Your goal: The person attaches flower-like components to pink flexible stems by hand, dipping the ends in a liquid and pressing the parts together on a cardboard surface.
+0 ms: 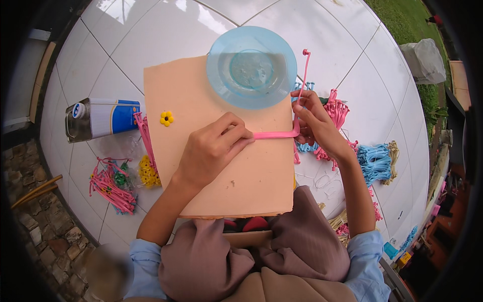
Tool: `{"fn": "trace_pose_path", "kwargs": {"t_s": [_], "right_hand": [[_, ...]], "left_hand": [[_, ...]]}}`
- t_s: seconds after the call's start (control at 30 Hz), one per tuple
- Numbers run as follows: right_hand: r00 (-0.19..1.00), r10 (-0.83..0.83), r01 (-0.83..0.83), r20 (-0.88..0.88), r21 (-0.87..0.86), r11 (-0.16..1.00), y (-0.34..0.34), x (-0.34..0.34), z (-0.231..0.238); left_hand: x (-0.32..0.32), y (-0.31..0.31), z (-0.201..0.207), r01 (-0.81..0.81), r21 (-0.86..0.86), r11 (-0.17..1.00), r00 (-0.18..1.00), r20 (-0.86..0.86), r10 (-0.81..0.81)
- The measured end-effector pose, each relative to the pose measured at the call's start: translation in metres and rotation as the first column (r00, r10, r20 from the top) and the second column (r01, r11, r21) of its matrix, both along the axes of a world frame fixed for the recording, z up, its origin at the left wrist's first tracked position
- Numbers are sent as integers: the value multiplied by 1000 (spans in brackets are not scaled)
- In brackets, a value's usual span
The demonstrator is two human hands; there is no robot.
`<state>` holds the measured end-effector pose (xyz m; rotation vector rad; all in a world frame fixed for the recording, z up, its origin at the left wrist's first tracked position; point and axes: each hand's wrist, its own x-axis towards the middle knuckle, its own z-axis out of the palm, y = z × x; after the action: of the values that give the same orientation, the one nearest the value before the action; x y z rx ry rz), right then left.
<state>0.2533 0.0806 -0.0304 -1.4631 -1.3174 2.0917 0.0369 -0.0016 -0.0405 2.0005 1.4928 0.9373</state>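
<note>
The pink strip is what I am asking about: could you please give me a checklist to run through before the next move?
1. Left hand has a grip on the pink strip: ok, at the end of its flat stretch.
2. Right hand is at the strip's bend: ok.
3. Strip lies flush on the board: cannot tell from above.
4. Yellow flower is clear of both hands: ok.
5. Blue plate is wholly within the board's outline: not ok, it extends past the top edge.
</note>
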Motion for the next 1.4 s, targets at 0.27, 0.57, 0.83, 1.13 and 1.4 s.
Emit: {"fn": "trace_pose_path", "kwargs": {"t_s": [0.27, 0.57, 0.83, 1.13, 1.4], "right_hand": [[999, 31, -33, 15, 142, 989, -7, -5, -5], [998, -14, -48, 67, 827, 561, -15, -3, -30], [788, -40, -543, 614, 725, 423, -6, -26, 4], [738, 23, -610, 674, 652, 450, -5, -31, 17], [885, -125, -408, 449, 876, 256, -3, -15, -19]], "left_hand": [[-2, -2, -1, 27, -3, 1000, 1000, 9, -27], [-1, 0, 2, 34, 0, 999, 999, 35, -34], [-3, 3, -1, 43, -26, 999, 999, 24, -42], [-3, 0, -1, 62, -7, 998, 998, -20, -62], [-2, 1, -2, 49, -4, 999, 999, -8, -49]]}}
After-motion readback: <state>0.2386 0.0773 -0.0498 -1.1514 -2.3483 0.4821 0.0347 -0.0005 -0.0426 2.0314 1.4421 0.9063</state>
